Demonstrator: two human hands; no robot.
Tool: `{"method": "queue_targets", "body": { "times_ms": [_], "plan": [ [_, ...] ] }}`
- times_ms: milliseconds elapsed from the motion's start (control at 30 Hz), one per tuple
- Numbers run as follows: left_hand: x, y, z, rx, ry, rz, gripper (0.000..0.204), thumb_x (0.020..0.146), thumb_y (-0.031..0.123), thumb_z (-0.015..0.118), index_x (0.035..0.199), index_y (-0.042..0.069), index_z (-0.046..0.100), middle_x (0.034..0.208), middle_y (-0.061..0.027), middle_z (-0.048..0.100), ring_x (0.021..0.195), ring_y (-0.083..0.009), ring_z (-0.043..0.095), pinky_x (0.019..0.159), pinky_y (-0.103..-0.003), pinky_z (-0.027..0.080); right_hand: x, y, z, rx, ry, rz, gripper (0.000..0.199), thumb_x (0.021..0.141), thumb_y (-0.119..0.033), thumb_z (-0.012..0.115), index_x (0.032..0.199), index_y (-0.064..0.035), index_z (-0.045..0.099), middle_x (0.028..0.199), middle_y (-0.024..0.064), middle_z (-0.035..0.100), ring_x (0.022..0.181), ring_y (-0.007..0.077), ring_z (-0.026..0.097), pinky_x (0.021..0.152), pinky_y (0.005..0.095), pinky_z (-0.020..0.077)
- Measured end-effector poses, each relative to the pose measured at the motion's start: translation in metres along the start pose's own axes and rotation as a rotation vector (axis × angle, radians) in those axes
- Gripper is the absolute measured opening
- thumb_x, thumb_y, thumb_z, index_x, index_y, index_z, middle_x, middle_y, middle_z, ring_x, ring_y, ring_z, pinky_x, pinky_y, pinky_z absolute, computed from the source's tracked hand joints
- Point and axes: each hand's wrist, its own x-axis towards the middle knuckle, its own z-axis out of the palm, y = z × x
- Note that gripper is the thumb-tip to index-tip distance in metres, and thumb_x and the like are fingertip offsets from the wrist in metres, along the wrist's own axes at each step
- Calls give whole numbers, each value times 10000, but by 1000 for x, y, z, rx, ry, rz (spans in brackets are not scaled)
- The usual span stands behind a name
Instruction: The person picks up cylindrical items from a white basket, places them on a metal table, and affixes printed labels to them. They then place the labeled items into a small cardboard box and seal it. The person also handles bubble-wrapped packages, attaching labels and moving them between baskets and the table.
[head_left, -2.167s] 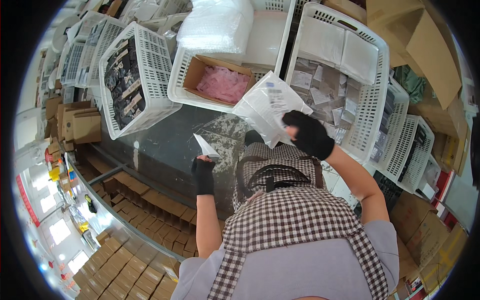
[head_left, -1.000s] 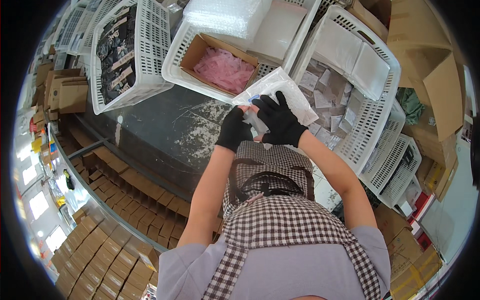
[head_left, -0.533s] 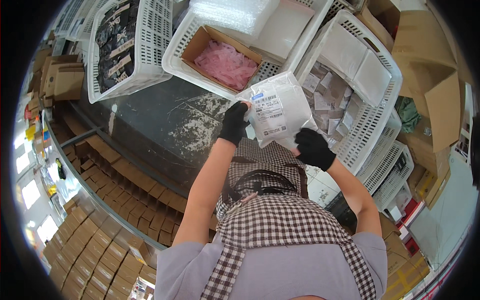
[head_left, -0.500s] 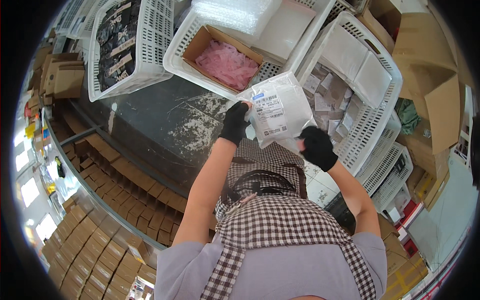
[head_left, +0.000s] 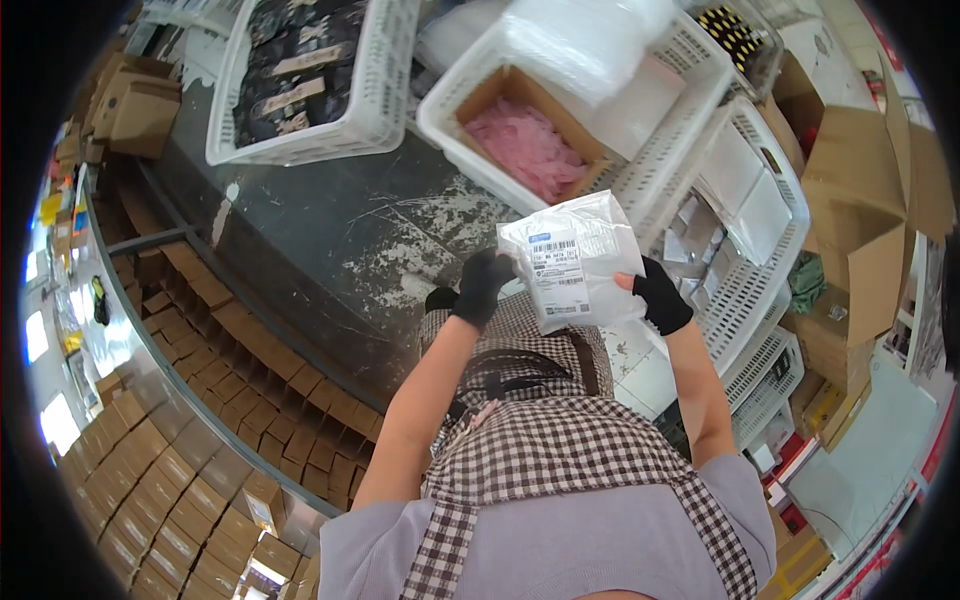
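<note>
**White mailer bag held up in both gloved hands**

The white plastic mailer bag (head_left: 583, 258) with a printed label on its face is held up in front of the person's chest, above the edge of the dark worn table (head_left: 330, 240); the left hand (head_left: 484, 284), in a black glove, grips the bag's left edge with fingers curled onto it; the right hand (head_left: 658, 296), also in a black glove, pinches the bag's right edge, thumb on the front.

Just beyond the bag stands a white slatted crate (head_left: 455, 125) holding a brown cardboard box (head_left: 500, 90) of pink items; a clear bag of white packing material (head_left: 590, 40) lies on that crate's far end; to the right a second white crate (head_left: 770, 260) holds pale flat packets; to the left a third white crate (head_left: 370, 100) is filled with dark packaged goods.

Rows of folded brown cartons (head_left: 190, 470) line the floor at lower left; the person wears a checked apron (head_left: 560, 450) over a grey top.
</note>
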Motion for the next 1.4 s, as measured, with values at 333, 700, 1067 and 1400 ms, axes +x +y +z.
{"method": "queue_targets", "body": {
  "times_ms": [333,700,1067,1400],
  "plan": [
    [-91,107,-245,-243,598,364,157,809,19,548,962,17,582,823,20,557,761,-69,507,677,-210,412,122,-12,281,175,-325,62,702,756,-212,695,1329,10,355,1240,151,496,1092,232,513,923,352,432],
    [-122,170,-472,-443,888,572,276,938,120,416,1138,-41,515,1072,-124,560,995,-214,554,867,-341,460,246,-109,493,16,-600,259,721,777,-244,684,1346,9,320,1281,153,471,1147,259,493,946,362,428],
    [-129,223,-627,-614,1453,446,85,843,50,498,776,100,481,697,36,414,638,-56,417,566,-223,362,417,-204,702,-101,-925,379,730,787,-279,667,1347,31,314,1291,165,464,1157,255,493,952,352,425],
    [-151,367,-705,-378,1347,391,278,848,178,559,1039,-21,585,898,-43,593,810,-102,542,729,-244,428,497,-204,930,-267,-1061,459,782,769,-300,683,1362,20,287,1307,166,450,1178,278,475,975,379,409]
  ]
}}
